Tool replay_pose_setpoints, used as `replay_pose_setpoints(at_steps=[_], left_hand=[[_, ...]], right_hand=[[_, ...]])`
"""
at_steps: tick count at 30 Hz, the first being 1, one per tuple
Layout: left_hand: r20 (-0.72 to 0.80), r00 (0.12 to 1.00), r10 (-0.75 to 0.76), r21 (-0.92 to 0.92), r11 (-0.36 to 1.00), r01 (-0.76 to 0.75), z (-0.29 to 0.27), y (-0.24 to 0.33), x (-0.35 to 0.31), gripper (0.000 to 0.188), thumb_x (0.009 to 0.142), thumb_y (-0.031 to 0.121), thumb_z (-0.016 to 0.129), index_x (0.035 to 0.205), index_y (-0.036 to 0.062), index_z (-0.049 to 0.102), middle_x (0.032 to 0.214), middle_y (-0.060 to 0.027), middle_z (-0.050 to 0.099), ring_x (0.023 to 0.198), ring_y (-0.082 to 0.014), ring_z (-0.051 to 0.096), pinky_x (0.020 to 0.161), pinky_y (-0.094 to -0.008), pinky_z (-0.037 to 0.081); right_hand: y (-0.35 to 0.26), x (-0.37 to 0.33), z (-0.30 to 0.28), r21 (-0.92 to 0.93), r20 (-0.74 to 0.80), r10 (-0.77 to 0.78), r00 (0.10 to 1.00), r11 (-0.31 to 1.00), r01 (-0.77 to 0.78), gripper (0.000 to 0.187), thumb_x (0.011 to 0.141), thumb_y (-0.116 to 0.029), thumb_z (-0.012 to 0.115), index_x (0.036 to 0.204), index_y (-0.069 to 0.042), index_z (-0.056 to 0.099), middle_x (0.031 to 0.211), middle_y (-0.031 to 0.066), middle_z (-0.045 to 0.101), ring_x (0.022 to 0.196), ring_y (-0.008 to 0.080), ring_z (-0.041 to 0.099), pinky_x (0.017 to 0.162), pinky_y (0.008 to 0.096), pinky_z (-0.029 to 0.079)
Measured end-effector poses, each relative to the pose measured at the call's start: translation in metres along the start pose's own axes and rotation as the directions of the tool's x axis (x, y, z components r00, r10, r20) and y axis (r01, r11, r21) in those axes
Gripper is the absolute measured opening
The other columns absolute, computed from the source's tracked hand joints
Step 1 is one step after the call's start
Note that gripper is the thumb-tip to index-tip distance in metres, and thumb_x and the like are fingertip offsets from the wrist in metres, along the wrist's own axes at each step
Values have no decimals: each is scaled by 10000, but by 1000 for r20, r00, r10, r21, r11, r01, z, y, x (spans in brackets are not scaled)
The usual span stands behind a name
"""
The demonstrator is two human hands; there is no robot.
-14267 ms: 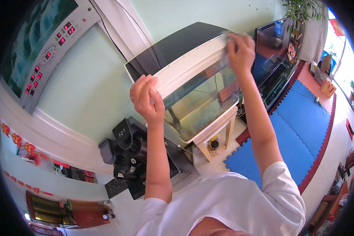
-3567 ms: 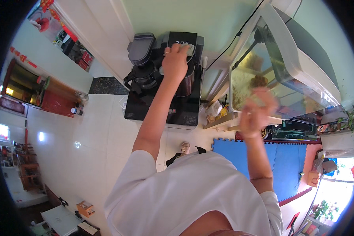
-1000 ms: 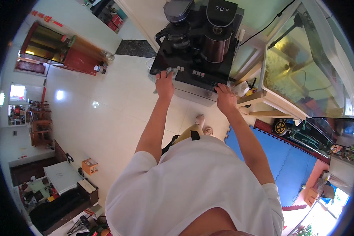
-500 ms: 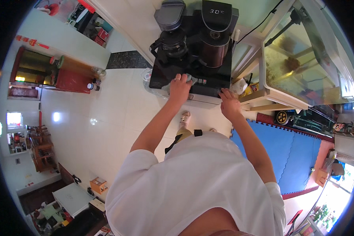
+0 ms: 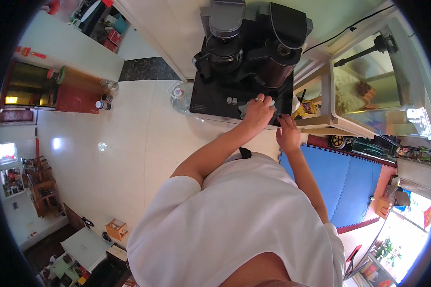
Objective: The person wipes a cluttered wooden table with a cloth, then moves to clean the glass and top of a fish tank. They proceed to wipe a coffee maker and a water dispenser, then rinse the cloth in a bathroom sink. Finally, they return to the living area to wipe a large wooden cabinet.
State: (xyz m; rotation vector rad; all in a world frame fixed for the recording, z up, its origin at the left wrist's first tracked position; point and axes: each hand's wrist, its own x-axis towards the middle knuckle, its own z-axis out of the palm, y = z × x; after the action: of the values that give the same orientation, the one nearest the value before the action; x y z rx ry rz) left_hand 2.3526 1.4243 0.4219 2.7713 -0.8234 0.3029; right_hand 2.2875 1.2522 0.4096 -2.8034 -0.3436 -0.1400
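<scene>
My left hand [image 5: 258,115] presses a crumpled grey-blue cloth [image 5: 243,111] flat against the glossy black top [image 5: 208,98] of a tea-and-water machine, near its front right part. Close beside it, my right hand [image 5: 288,135] rests its stretched fingers on the front right edge of that top, holding nothing. Behind the cloth stand a dark glass kettle [image 5: 225,55] on the left and a brown-black cylindrical pot [image 5: 275,67] on the right, each beneath a black spout head. Small light button marks [image 5: 232,100] show on the top, left of the cloth.
A glass fish tank [image 5: 368,91] on a pale wooden stand is close on the right, with a black cable [image 5: 352,27] above it. A clear plastic bottle [image 5: 181,98] stands left of the machine. Blue foam mats [image 5: 321,182] cover the floor at right.
My left hand has slid the cloth rightward across the black top, closer to my right hand. The view has shifted, and the lit display on the right spout head no longer shows.
</scene>
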Motion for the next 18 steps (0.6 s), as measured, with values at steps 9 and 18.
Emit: replay_pose_setpoints(at_steps=[9,18], left_hand=[[108,922,-372,-62,923,379,-64,-70,-102,362,748,50,612,1065,192,714,1029,-88,555,1005,-342,569,752,-443,540],[-27,788,-615,37,787,616,-85,-127,-160,353,767,42,625,1086,169,707,1089,-85,559,984,-338,570,718,-433,543]], right_hand=[[-59,31,2,35,3,-208,978,977,208,471,801,-118,657,1269,-148,621,1008,68,552,1016,277,514,843,410,440],[-108,74,27,50,81,-351,933,936,348,419,841,-185,656,1253,-115,620,1027,73,530,1027,276,483,869,411,423]])
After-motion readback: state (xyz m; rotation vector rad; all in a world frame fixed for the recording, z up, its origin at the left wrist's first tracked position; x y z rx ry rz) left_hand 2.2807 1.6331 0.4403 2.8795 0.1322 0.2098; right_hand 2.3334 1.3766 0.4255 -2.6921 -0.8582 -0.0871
